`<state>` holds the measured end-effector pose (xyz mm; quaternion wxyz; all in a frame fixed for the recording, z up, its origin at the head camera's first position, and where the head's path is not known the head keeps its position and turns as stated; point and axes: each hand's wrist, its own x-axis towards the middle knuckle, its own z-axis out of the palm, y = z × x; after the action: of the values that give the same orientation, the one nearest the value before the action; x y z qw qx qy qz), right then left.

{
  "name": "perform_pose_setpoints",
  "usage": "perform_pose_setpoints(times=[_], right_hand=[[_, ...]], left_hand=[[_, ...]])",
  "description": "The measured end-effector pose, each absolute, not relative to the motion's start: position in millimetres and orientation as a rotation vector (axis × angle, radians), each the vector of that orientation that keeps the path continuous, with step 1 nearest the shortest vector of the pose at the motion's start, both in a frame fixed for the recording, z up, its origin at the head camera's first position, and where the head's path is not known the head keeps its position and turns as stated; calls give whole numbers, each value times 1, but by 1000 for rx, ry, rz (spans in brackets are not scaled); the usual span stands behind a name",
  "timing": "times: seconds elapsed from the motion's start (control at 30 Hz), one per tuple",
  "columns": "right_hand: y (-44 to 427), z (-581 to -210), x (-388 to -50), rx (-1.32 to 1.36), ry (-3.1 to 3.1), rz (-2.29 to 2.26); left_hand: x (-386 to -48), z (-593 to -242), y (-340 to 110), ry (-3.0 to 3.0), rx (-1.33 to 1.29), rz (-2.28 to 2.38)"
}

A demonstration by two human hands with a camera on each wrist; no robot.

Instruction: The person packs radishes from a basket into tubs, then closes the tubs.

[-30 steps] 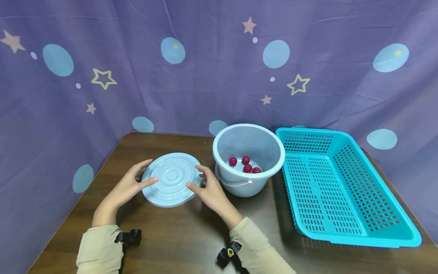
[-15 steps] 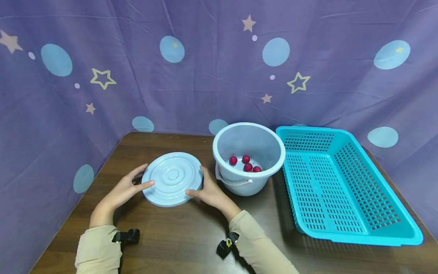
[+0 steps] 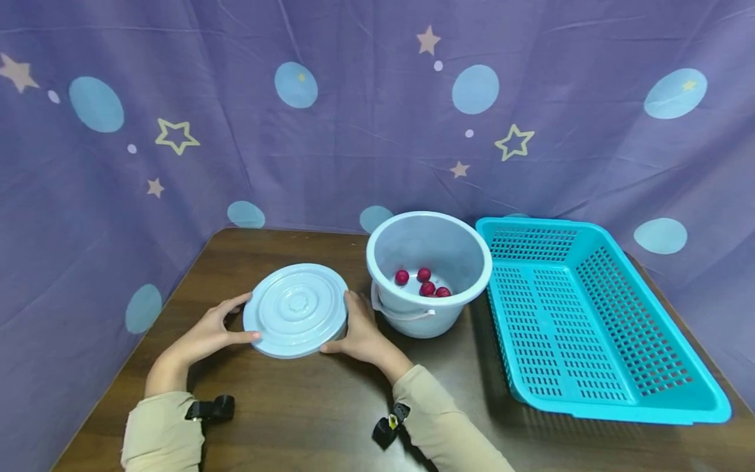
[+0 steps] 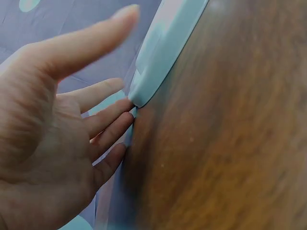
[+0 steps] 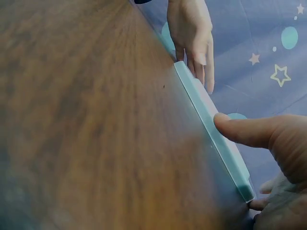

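A pale blue round lid with raised rings lies flat on the brown table, between the two hands. At its left edge is my left hand, thumb and fingers spread apart; in the left wrist view several fingertips reach the lid's edge, while the thumb stands off it. My right hand rests along the lid's right side, its thumb touching the near rim in the right wrist view. Right behind that hand stands a pale blue bucket with several small dark red balls at its bottom.
A turquoise slotted basket takes up the right of the table, close beside the bucket. The bucket's white handle hangs down at its front. A purple curtain with stars and dots hangs behind the table.
My left hand has moved slightly down and left, its thumb drawn back from the lid's top to its edge. The right hand has come closer around the right rim. The lid has barely shifted.
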<state>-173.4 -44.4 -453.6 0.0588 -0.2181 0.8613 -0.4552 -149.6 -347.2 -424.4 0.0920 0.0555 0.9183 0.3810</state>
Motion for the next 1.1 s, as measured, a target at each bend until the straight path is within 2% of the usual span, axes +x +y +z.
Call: perform_pose_setpoints(times=[0.67, 1.1], right_hand=[[-46, -453, -169, -636, 2683, -1202], [-48, -458, -169, -824, 2770, -1301]], left_hand=[[-143, -429, -355, 2757, 189, 960], [-141, -424, -357, 2694, 188, 1070]])
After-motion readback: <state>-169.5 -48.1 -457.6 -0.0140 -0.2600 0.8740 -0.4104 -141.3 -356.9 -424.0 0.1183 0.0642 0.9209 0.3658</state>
